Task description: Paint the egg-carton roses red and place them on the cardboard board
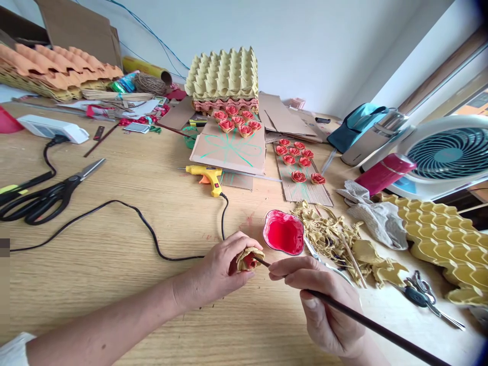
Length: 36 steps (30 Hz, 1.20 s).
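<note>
My left hand (pixel 224 269) is closed round a tan rose (pixel 244 256), cut from what looks like egg-carton pulp, its centre coloured red. In my right hand (pixel 324 300) is a long dark paintbrush (pixel 366 321), held like a pen. Its tip reaches into the flower, and the bristles are hidden there. Just beyond the hands stands a small scalloped bowl (pixel 269 224) with red paint (pixel 284 235) inside. Several finished-looking red roses (pixel 298 176) sit on a strip of cardboard (pixel 305 192), and more red roses (pixel 238 121) rest on a cardboard sheet with green drawn lines (pixel 229 150).
A yellow glue gun (pixel 211 178) lies mid-table, its black cord (pixel 152 234) running left. Black scissors (pixel 49 195) are at left. Carton scraps (pixel 328 229), a cloth (pixel 375 213), keys (pixel 419 295) and a yellow egg tray (pixel 438 244) lie right. Stacked egg trays (pixel 223 76) stand behind.
</note>
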Motion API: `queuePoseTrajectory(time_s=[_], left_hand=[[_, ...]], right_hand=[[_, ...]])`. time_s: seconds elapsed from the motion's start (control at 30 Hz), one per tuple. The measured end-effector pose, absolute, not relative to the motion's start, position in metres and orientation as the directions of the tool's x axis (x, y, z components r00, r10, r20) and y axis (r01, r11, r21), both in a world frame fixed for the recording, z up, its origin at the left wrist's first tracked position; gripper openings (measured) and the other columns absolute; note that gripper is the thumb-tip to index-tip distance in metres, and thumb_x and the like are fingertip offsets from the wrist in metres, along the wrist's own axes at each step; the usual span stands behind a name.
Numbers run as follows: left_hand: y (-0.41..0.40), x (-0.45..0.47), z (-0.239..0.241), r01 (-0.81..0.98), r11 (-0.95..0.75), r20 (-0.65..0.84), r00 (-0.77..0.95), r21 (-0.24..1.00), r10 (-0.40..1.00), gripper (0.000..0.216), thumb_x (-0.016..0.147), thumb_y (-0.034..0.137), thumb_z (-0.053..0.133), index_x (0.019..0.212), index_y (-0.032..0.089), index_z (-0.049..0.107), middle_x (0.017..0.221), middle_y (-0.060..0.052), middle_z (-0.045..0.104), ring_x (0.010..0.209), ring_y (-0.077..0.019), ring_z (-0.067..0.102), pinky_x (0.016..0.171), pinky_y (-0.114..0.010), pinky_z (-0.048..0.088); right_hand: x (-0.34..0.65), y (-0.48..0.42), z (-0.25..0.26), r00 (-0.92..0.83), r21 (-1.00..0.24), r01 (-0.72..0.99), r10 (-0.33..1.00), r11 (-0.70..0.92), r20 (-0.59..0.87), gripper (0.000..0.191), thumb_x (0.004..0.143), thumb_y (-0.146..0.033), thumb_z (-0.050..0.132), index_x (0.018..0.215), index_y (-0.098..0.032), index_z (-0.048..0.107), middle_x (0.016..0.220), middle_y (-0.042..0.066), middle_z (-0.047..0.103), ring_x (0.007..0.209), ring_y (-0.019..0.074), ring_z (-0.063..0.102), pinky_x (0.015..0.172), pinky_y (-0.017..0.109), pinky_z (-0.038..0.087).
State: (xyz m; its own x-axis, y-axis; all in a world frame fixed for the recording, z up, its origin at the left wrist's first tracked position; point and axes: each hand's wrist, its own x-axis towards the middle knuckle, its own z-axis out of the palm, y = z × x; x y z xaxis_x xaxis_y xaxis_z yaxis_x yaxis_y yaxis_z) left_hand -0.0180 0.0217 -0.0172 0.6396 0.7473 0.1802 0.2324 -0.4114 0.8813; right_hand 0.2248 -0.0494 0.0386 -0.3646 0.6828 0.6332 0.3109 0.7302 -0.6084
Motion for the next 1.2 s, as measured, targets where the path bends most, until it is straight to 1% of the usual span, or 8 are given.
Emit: queuePoseTrajectory(time_s=[0.13,0.23,0.3,0.47,0.63,0.83,1.07,1.2], left_hand=[[0.021,-0.017,-0.019,0.253,-0.403,0.174,0.617,0.879,0.768,0.036,0.091,0.012,0.071,0.124,0.024,0.071,0.112,-0.005,0.074,0.095,-0.0217,0.07,0.082,-0.031,0.056],[0.021,-0.017,-0.016,0.236,-0.394,0.184,0.604,0.888,0.776,0.037,0.088,0.011,0.07,0.123,0.024,0.071,0.112,-0.004,0.075,0.095,-0.0216,0.07,0.086,-0.032,0.056],[0.021,-0.017,-0.011,0.242,-0.376,0.17,0.594,0.894,0.786,0.037,0.086,0.01,0.07,0.121,0.023,0.071,0.11,-0.004,0.075,0.096,-0.0217,0.071,0.088,-0.033,0.056],[0.02,-0.016,-0.001,0.276,-0.328,0.111,0.587,0.903,0.802,0.036,0.086,0.012,0.07,0.12,0.024,0.071,0.106,-0.002,0.075,0.09,-0.0205,0.07,0.083,-0.031,0.056],[0.02,-0.015,-0.002,0.265,-0.286,0.09,0.569,0.921,0.817,0.035,0.085,0.012,0.069,0.118,0.023,0.072,0.105,-0.002,0.075,0.085,-0.0192,0.067,0.077,-0.03,0.053],[0.023,-0.015,-0.006,0.228,-0.252,0.085,0.559,0.941,0.825,0.035,0.082,0.016,0.071,0.117,0.022,0.073,0.106,-0.004,0.075,0.093,-0.0217,0.069,0.081,-0.032,0.053],[0.022,-0.014,-0.005,0.179,-0.162,0.039,0.547,0.97,0.836,0.033,0.083,0.02,0.071,0.116,0.021,0.072,0.107,-0.004,0.074,0.089,-0.0206,0.068,0.076,-0.031,0.054],[0.022,-0.013,-0.003,0.166,-0.142,0.033,0.532,0.976,0.846,0.033,0.081,0.021,0.072,0.114,0.02,0.072,0.105,-0.005,0.074,0.089,-0.0212,0.068,0.078,-0.032,0.054]], right_hand=[[0.227,-0.057,0.04,-0.322,-0.649,0.27,0.701,0.712,0.636,0.021,0.12,-0.029,0.05,0.125,-0.02,0.067,0.108,0.013,0.085,0.095,0.0234,0.086,0.079,0.035,0.072],[0.23,-0.06,0.039,-0.305,-0.687,0.241,0.726,0.685,0.617,0.02,0.119,-0.029,0.052,0.127,-0.019,0.068,0.115,0.015,0.084,0.1,0.0253,0.086,0.083,0.039,0.072],[0.233,-0.06,0.038,-0.315,-0.674,0.223,0.707,0.704,0.634,0.021,0.119,-0.03,0.053,0.127,-0.019,0.069,0.115,0.015,0.085,0.1,0.0255,0.086,0.082,0.039,0.073],[0.234,-0.056,0.038,-0.353,-0.604,0.272,0.662,0.749,0.661,0.022,0.12,-0.033,0.053,0.129,-0.02,0.069,0.116,0.015,0.085,0.1,0.0255,0.087,0.083,0.038,0.073],[0.23,-0.06,0.041,-0.38,-0.61,0.312,0.684,0.728,0.623,0.022,0.121,-0.033,0.051,0.128,-0.02,0.067,0.115,0.015,0.086,0.104,0.0257,0.087,0.085,0.037,0.073],[0.235,-0.065,0.042,-0.367,-0.614,0.319,0.691,0.722,0.622,0.024,0.122,-0.039,0.051,0.124,-0.021,0.067,0.113,0.013,0.086,0.106,0.0252,0.087,0.09,0.038,0.072],[0.228,-0.06,0.047,-0.415,-0.521,0.36,0.633,0.774,0.654,0.023,0.123,-0.035,0.048,0.124,-0.021,0.067,0.112,0.012,0.087,0.101,0.0231,0.089,0.082,0.034,0.073],[0.233,-0.061,0.046,-0.382,-0.56,0.358,0.664,0.747,0.642,0.025,0.123,-0.038,0.048,0.125,-0.021,0.067,0.113,0.013,0.086,0.105,0.0241,0.088,0.086,0.037,0.073]])
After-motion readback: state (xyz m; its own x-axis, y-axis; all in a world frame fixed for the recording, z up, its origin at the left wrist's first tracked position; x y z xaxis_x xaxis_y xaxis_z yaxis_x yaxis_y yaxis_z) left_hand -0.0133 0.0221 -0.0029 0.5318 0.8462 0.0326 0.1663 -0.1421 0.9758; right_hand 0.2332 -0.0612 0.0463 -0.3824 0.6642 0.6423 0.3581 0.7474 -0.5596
